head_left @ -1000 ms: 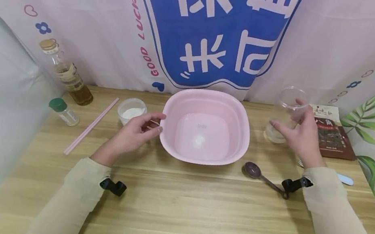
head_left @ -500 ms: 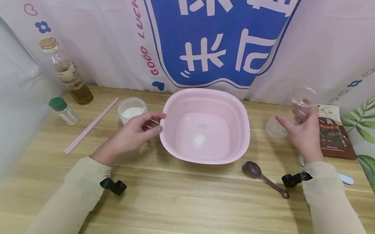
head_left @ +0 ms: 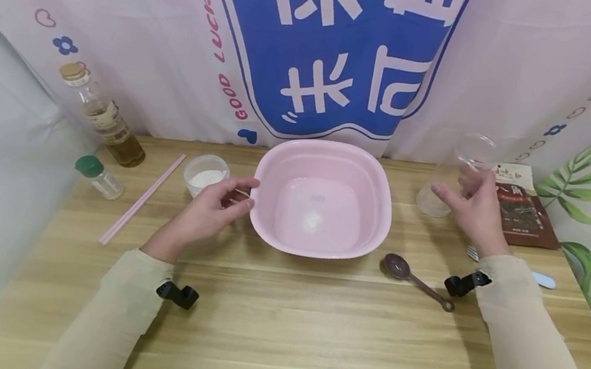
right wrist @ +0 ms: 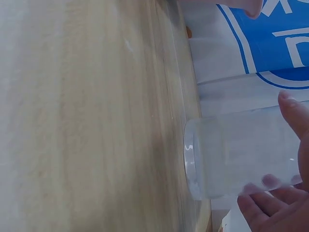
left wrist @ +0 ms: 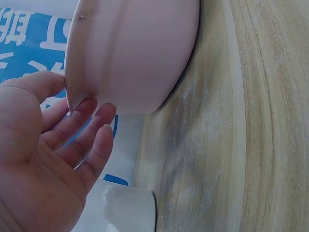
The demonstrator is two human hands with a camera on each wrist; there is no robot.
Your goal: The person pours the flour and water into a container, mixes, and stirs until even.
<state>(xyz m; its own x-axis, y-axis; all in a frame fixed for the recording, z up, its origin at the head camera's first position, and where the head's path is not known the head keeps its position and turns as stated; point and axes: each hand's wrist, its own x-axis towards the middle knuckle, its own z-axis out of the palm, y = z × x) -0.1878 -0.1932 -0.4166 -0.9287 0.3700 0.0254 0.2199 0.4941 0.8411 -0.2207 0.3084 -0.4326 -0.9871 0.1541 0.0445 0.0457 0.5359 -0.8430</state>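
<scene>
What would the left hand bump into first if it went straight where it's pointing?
The pink basin. The left hand is touching its rim, so it would probably just push against that side straight away.

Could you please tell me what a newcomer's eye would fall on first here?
Probably the pink basin at the far side of the wooden table, its left rim in the left grip. Next, perhaps, the blue panel with white characters on the curtain behind it, then the clear cup to the right, in the right grip.
</scene>
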